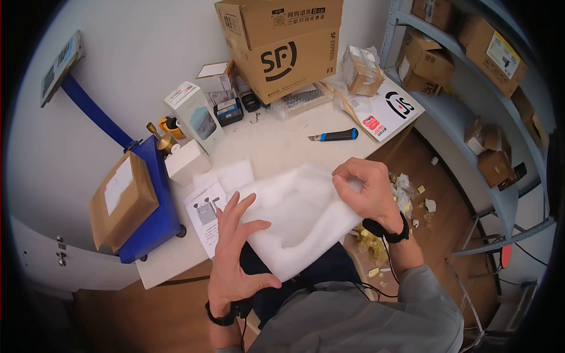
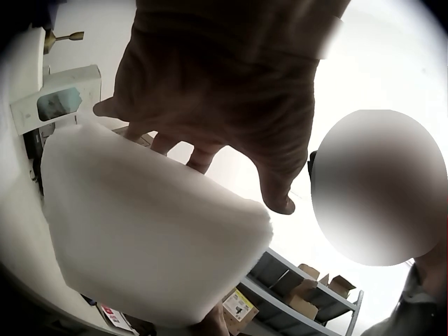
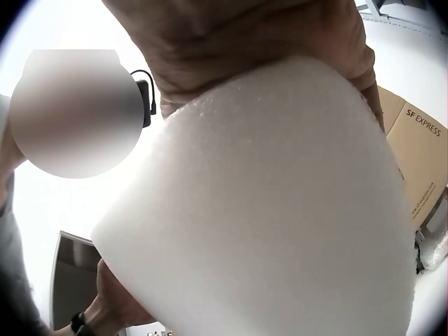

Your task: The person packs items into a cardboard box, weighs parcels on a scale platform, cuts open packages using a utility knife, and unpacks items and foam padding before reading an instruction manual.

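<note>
A sheet of soft white packing foam (image 1: pixel 294 220), bent into a hollow, pouch-like shape, hangs over the front edge of the table. At its upper right edge my right hand (image 1: pixel 372 191) pinches the foam between curled fingers and thumb. On the other side my left hand (image 1: pixel 231 259) has its fingers spread and thumb stretched out, right by the foam's left edge. The left wrist view shows that hand (image 2: pixel 217 84) above the foam (image 2: pixel 154 224) with fingers apart. Foam (image 3: pixel 273 210) fills most of the right wrist view and hides the right fingertips.
A printed sheet (image 1: pixel 206 215) lies left of the foam, near a blue scale (image 1: pixel 168 206) bearing a brown parcel (image 1: pixel 123 200). A utility knife (image 1: pixel 335 135) lies behind the foam. A large carton (image 1: pixel 300 59) and small boxes stand at the back; shelves (image 1: pixel 471 147) rise on the right.
</note>
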The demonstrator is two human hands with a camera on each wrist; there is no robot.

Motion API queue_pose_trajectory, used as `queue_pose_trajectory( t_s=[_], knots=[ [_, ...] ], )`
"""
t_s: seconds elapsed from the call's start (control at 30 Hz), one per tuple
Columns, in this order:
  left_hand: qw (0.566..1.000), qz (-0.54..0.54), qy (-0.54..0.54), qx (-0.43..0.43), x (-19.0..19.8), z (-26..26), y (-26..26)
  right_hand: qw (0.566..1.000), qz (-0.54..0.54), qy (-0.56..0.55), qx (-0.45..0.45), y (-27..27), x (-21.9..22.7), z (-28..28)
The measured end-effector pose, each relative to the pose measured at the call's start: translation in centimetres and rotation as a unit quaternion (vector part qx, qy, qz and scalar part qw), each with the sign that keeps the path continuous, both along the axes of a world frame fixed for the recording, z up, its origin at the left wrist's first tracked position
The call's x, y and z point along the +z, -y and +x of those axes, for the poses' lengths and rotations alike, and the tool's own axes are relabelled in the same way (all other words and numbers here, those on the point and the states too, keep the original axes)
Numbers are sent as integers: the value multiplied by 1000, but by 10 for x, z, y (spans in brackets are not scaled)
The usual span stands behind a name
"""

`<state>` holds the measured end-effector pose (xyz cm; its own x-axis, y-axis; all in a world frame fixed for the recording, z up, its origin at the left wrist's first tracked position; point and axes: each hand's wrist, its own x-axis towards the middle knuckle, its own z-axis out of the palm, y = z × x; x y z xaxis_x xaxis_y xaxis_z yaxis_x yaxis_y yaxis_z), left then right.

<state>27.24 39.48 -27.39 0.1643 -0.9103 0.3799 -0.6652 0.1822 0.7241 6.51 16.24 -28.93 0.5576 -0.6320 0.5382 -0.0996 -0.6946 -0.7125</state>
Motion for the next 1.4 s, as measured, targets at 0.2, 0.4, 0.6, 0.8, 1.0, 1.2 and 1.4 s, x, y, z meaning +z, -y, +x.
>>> queue_pose_trajectory(
  t_s=[0.2, 0.4, 0.6, 0.8, 1.0, 1.2, 1.4],
  knots=[
    [988, -80, -50, 124, -34, -28, 12, 980, -176, 27, -87, -20, -9, 0],
    [973, -159, -42, 162, -78, -6, 34, 975, -185, 59, -106, -19, -36, 12],
    [959, -188, -63, 200, -90, -15, 60, 959, -230, 77, -149, -9, -72, 12],
    [973, -106, -16, 203, -120, -2, 71, 956, -237, 72, -156, 0, -97, 17],
    [975, -8, 1, 224, -137, 3, 77, 970, -192, 29, -145, -2, -127, 26],
    [971, -37, 52, 230, -146, 6, 77, 971, -183, 40, -150, -2, -125, 29],
    [966, -49, 10, 254, -151, -2, 74, 971, -185, 50, -144, 3, -124, 29]
  ],
)
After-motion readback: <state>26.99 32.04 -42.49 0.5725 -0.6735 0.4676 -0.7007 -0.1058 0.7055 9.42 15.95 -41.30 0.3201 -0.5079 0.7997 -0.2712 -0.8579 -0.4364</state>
